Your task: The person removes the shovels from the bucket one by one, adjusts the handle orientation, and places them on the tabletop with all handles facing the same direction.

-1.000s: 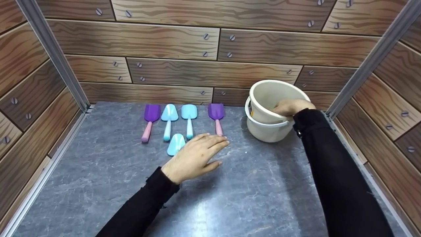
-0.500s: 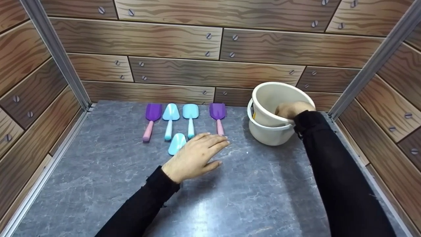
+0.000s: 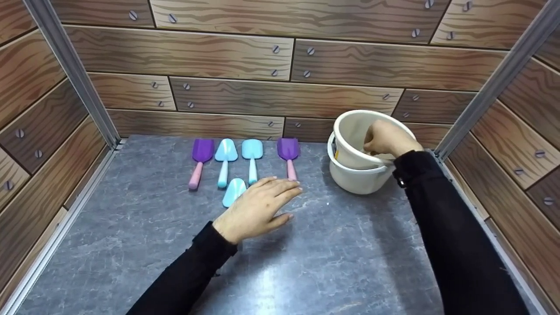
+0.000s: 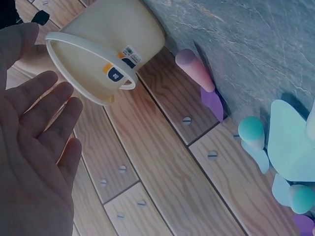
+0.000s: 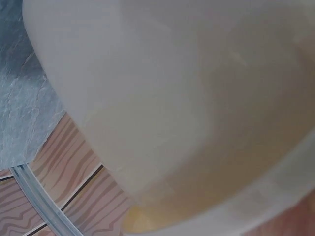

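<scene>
My right hand point(image 3: 388, 138) reaches inside a cream plastic bucket point(image 3: 356, 180), its fingers bent downward. Whether they pinch something there, I cannot tell; the near rim covers what lies below. The bucket's white carrying handle hangs lowered around its side. My left hand point(image 3: 258, 210) hovers palm down with straight fingers, overlapping the grip of a light blue toy shovel point(image 3: 235, 191). Beyond it lie a purple shovel with a pink grip point(image 3: 202, 151), two light blue shovels point(image 3: 225, 151) and another purple one point(image 3: 287, 149). The right wrist view is filled by the bucket's wall point(image 5: 123, 98).
The grey marbled tabletop point(image 3: 131, 245) is enclosed by wood-patterned panels point(image 3: 227, 96) at the back and sides. Metal corner posts point(image 3: 83, 83) stand left and right. The bucket sits near the back right corner.
My right hand has risen a little inside the bucket, showing more of its back and fingers. My left hand and the shovels have stayed in place.
</scene>
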Action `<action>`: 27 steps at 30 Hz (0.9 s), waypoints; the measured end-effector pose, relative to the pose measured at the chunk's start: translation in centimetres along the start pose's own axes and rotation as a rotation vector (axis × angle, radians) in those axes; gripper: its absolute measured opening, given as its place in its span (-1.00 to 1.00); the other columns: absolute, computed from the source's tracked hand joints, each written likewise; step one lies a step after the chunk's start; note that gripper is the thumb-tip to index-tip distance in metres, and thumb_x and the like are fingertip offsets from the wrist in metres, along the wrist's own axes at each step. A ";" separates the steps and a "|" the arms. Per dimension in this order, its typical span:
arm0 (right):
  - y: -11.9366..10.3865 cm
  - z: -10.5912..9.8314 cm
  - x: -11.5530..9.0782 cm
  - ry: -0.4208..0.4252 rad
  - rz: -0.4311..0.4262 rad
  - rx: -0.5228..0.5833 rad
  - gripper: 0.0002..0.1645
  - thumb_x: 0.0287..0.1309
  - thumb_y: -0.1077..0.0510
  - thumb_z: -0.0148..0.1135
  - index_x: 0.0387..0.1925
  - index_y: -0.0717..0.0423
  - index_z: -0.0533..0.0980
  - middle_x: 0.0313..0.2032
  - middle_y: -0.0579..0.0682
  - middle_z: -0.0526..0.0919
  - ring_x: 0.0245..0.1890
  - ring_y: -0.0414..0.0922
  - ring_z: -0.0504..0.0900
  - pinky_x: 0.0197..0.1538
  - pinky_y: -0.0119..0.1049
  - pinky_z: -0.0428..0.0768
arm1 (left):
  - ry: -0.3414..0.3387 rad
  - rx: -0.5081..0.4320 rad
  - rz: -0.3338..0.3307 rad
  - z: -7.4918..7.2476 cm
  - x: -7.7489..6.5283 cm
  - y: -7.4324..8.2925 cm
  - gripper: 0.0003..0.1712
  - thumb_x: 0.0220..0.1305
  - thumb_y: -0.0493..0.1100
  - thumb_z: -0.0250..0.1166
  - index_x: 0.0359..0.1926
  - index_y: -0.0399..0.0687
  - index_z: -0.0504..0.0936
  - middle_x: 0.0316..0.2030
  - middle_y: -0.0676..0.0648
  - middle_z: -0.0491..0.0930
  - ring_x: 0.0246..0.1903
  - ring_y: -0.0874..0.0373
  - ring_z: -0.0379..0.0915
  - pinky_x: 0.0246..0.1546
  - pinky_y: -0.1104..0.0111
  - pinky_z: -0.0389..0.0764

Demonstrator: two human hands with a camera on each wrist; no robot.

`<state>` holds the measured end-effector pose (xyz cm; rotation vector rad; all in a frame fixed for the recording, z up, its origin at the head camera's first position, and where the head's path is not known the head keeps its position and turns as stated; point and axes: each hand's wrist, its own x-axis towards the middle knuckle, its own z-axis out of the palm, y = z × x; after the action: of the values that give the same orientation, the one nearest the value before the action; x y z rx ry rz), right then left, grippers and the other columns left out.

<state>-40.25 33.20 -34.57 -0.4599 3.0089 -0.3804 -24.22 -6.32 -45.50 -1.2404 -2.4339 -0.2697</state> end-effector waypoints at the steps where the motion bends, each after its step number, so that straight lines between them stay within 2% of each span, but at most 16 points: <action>1: -0.5 -0.3 -0.5 0.024 0.012 -0.008 -0.87 0.13 0.26 0.46 -0.36 0.25 0.85 -0.51 0.00 0.83 -0.44 -0.10 0.65 -0.31 -0.30 0.51 | 0.001 0.001 0.000 0.0 0.0 0.0 -0.23 0.71 0.14 0.45 0.73 -0.02 0.53 0.68 -0.04 0.60 0.66 0.02 0.57 0.82 -0.03 0.47; 4: -1.1 -0.6 -1.1 0.090 0.032 -0.030 -0.80 0.12 0.23 0.46 -0.26 0.27 0.86 -0.40 0.09 0.85 -0.26 0.09 0.69 -0.17 -0.10 0.63 | 0.009 -0.009 -0.001 0.0 0.0 -0.1 -0.24 0.70 0.12 0.47 0.72 -0.03 0.54 0.66 -0.05 0.62 0.66 0.01 0.57 0.81 -0.04 0.49; 9: -1.3 -1.0 -1.8 0.176 0.036 -0.014 -0.71 0.26 0.22 0.41 -0.08 0.33 0.84 0.00 0.39 0.87 -0.02 0.29 0.70 0.09 0.21 0.70 | 0.011 -0.016 -0.002 0.1 0.0 -0.2 -0.24 0.69 0.10 0.47 0.71 -0.05 0.54 0.65 -0.07 0.63 0.66 0.00 0.57 0.80 -0.06 0.49; 12: -1.3 -1.2 -2.1 0.277 0.034 0.027 -0.75 0.38 0.22 0.43 -0.04 0.31 0.80 0.03 0.42 0.87 -0.08 0.26 0.72 -0.01 0.12 0.68 | 0.009 -0.014 0.001 0.0 0.0 -0.2 -0.24 0.70 0.12 0.45 0.72 -0.05 0.53 0.65 -0.09 0.63 0.66 -0.01 0.56 0.81 -0.07 0.48; 15: -1.4 -1.2 -2.3 0.409 0.029 0.083 -0.75 0.47 0.20 0.50 0.03 0.31 0.76 0.01 0.41 0.88 -0.06 0.30 0.80 0.00 0.12 0.71 | 0.009 -0.009 0.003 -0.1 -0.1 -0.3 -0.24 0.70 0.13 0.45 0.72 -0.05 0.53 0.65 -0.09 0.63 0.66 -0.02 0.56 0.81 -0.07 0.49; 18: -1.6 -1.3 -2.7 0.504 0.029 0.118 -0.71 0.51 0.18 0.57 0.07 0.31 0.73 -0.01 0.38 0.88 -0.05 0.30 0.85 0.04 0.14 0.73 | 0.007 -0.011 0.001 -0.1 -0.1 -0.3 -0.24 0.70 0.13 0.45 0.72 -0.05 0.54 0.65 -0.09 0.63 0.66 -0.02 0.56 0.80 -0.08 0.49; 22: -1.9 -1.5 -3.2 0.561 0.032 0.140 -0.67 0.53 0.13 0.62 0.08 0.29 0.72 -0.08 0.31 0.85 -0.11 0.23 0.80 -0.03 0.01 0.66 | 0.007 -0.014 -0.004 -0.1 -0.1 -0.3 -0.24 0.70 0.12 0.45 0.71 -0.04 0.55 0.65 -0.08 0.63 0.66 -0.02 0.57 0.80 -0.08 0.50; 27: -2.2 -1.8 -3.7 0.615 0.023 0.165 -0.68 0.54 0.10 0.62 0.09 0.24 0.75 -0.11 0.28 0.87 -0.16 0.14 0.79 -0.11 -0.33 0.53 | 0.008 0.003 -0.003 -0.1 -0.1 -0.4 -0.25 0.70 0.13 0.45 0.71 -0.04 0.55 0.65 -0.06 0.63 0.66 -0.02 0.57 0.80 -0.06 0.50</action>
<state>-36.29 32.76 -32.13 -0.3413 3.5097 -0.9096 -24.44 -6.69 -45.44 -1.2320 -2.4291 -0.2714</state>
